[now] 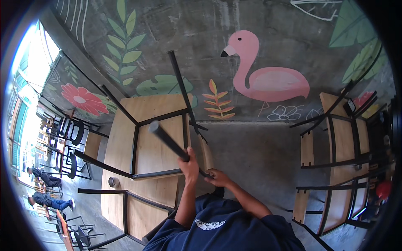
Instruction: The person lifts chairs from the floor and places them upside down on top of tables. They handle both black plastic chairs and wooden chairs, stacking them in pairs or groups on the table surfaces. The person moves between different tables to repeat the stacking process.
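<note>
Before me a chair lies upside down with its wooden seat [160,144] on a wooden table [117,144]. Its black metal legs point upward. My left hand [189,168] is wrapped around the chair leg [171,141] nearest me, low down by the seat. My right hand [218,178] grips the black metal frame near the curved wooden backrest [206,153], which hangs past the table's edge. A second upturned chair [146,216] rests on the same table, closer to my left arm. Between the two chairs, at the table's far side, stands a small grey cup [113,182].
A concrete wall with a painted flamingo [251,72] stands in front. To the right, more upturned chairs [342,135] sit on another wooden table [326,100]. On the left are black chairs [75,135] and two people [51,200]. Grey floor [251,150] separates the tables.
</note>
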Tool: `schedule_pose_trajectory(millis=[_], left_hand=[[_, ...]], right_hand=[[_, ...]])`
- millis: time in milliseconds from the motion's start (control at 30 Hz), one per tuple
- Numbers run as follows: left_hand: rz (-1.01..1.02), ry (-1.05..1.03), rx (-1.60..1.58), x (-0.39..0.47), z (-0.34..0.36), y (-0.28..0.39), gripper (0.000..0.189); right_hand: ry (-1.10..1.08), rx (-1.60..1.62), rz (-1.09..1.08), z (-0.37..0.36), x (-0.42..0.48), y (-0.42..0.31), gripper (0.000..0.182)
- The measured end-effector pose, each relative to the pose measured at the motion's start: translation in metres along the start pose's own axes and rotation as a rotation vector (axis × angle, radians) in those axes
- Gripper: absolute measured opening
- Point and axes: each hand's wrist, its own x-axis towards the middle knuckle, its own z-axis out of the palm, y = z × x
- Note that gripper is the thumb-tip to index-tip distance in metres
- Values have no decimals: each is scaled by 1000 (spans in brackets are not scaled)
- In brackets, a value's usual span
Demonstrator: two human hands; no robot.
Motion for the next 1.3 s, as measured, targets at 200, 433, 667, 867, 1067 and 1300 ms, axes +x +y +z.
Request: schedule_pose_trajectory(millis=[200, 433, 667, 867, 1067, 1300], left_hand=[[22, -8, -75, -12, -43, -32, 33], [137, 22, -140, -21, -92, -92, 31], [125, 392, -195, -21, -117, -110, 29], [117, 395, -476, 15, -158, -182, 15], [64, 503, 749, 26, -175, -197, 14], [-219, 813, 1133, -11, -117, -159, 62]], right_hand=[[430, 31, -25, -92, -139, 8, 32], [797, 139, 184, -124, -270, 59, 24], [869, 312, 100, -108, -295, 45, 30], [1023, 398, -146, -127, -291, 2, 51], [1117, 396, -288, -154, -328, -11, 61], [1245, 468, -381, -154, -393, -12, 64]])
